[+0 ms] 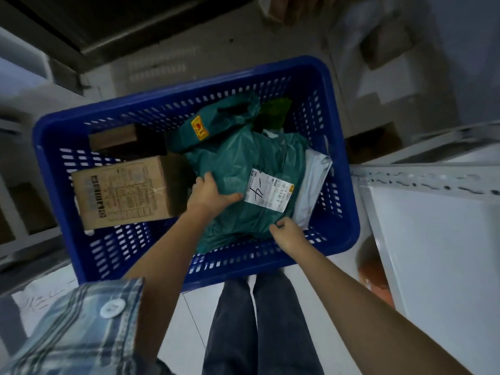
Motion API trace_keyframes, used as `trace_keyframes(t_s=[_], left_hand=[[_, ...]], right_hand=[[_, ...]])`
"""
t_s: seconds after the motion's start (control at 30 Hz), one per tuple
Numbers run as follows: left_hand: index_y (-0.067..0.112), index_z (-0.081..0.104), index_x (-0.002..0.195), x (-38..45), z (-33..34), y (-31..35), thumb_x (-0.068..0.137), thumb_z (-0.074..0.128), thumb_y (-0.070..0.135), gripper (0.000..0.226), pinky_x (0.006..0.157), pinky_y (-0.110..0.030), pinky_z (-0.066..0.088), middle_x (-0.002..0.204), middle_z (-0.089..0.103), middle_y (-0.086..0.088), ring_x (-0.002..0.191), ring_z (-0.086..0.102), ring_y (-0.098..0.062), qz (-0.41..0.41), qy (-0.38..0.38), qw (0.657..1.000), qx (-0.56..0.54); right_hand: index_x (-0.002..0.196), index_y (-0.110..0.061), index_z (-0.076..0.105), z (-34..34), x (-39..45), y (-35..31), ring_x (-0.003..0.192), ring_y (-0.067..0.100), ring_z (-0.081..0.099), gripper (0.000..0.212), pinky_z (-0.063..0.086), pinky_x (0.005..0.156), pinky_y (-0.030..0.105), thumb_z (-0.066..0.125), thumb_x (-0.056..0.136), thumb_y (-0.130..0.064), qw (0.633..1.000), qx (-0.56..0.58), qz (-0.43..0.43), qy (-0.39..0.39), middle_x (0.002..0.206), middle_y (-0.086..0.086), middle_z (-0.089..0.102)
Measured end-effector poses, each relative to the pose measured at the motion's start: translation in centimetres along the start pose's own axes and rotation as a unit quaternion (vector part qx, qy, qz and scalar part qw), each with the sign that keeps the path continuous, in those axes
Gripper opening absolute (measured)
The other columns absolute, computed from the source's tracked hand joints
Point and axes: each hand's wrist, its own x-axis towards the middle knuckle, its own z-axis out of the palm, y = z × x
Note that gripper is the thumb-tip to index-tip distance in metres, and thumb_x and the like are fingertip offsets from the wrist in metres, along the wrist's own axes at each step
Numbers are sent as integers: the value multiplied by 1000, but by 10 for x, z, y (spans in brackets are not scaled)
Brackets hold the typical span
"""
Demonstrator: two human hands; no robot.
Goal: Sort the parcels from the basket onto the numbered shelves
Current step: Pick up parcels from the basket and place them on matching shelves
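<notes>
A: Biggest first?
B: Blue basket [335, 226], perforated walls, on pale floor tiles [189, 320], right in front of dark-trousered legs [259, 320]. White metal shelf [433, 239] just right of it, slotted upright along the top edge. More shelving, blurred, on the left and at the top; cardboard boxes there too soft to read.
A: Inside the basket?
B: Large green poly parcel [243, 163] lying across the middle, white shipping label [267, 189] on top with handwritten strokes. Cardboard box [124, 188] to its left, printed label face up, touching the green parcel's edge. Second green parcel [216, 123] at the far side, yellow-and-red sticker on it, overlapping the big one. Small brown box [113, 136] at far left, behind the cardboard box. Grey-white mailer [316, 182] tucked under the big green parcel on the right, against the basket wall.
A: Hands?
B: Left hand [211, 192] on the large green parcel's left side, fingers curled over the edge, thumb pressed flat toward the label. Clamped on it. Right hand [288, 234] at the near right corner of the same parcel, fingers pinching the plastic. Also gripping.
A: Parcel lifted?
B: Cannot tell; sits within the basket walls.
A: Smaller bits?
B: Plaid sleeve [81, 326] with a white button on the left forearm. Right forearm bare.
</notes>
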Motion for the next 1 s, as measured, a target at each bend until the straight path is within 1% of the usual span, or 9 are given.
trace_keyframes(t_s=[0.07, 0.2, 0.43, 0.5, 0.6, 0.67, 0.77, 0.87, 1.0], left_hand=[[9, 15, 147, 11, 4, 0, 68, 75, 53, 109, 109, -46, 33, 146, 27, -14, 135, 30, -32, -3, -2, 1000, -16], [13, 13, 147, 23, 9, 3, 60, 82, 50, 117, 110, -44, 33, 147, 24, -11, 136, 28, -31, -39, -15, 994, -103], [11, 15, 145, 33, 17, 4, 58, 82, 52, 118, 108, -48, 35, 146, 25, -14, 134, 31, -34, -60, -13, 995, -80], [11, 19, 142, 31, 18, 5, 55, 82, 55, 116, 107, -47, 36, 144, 29, -13, 131, 35, -34, -54, -7, 996, -73], [12, 27, 135, 25, 20, 2, 45, 84, 59, 117, 105, -47, 38, 140, 37, -10, 128, 41, -32, -63, -10, 989, -131], [15, 29, 130, 18, 22, -1, 32, 84, 60, 122, 105, -47, 39, 137, 42, -6, 125, 44, -29, -81, -16, 974, -212], [12, 31, 133, 6, 24, -6, 48, 90, 41, 107, 105, -41, 40, 133, 47, -2, 121, 48, -24, -93, -8, 944, -317], [12, 38, 134, -12, 30, -12, 63, 85, 30, 88, 93, -31, 44, 124, 54, 0, 109, 54, -19, -100, -11, 909, -404], [19, 45, 131, -43, 52, -11, 66, 81, 32, 76, 98, -40, 48, 124, 60, 2, 107, 59, -18, -125, -35, 853, -506]], right_hand=[[82, -12, 48, 8, 4, 9, 72, 20, 51, 16, 38, 69, 29, 49, 93, -23, 1000, 6, 7, -13, 73, 2, 50], [82, -12, 52, 19, 6, 19, 86, 29, 63, 14, 48, 79, 36, 51, 92, -22, 1000, 12, 4, -11, 84, 7, 61], [65, -11, 43, 20, 14, 5, 74, 25, 51, 30, 43, 68, 35, 45, 94, -18, 992, 108, 52, -22, 77, 14, 51], [80, -5, 50, 19, 12, -1, 86, 32, 59, 22, 49, 75, 38, 42, 96, -18, 979, 180, 96, -21, 85, 14, 54], [126, 0, 43, 18, 5, -2, 110, 36, 58, 34, 52, 81, 34, 43, 98, -19, 925, 335, 174, -45, 119, 23, 54], [137, 0, 34, 13, -3, -1, 119, 38, 52, 48, 49, 89, 37, 48, 96, -21, 860, 457, 212, -80, 133, 29, 45], [139, -8, 32, 4, -14, 4, 123, 36, 48, 62, 44, 99, 44, 59, 89, -34, 783, 569, 213, -131, 137, 25, 42], [130, -16, 46, 1, -25, 10, 122, 32, 51, 63, 42, 102, 48, 61, 79, -49, 759, 611, 149, -167, 134, 16, 51], [125, -20, 56, -7, -39, 7, 118, 29, 55, 59, 42, 101, 47, 58, 74, -51, 722, 672, 71, -147, 125, 13, 63]])
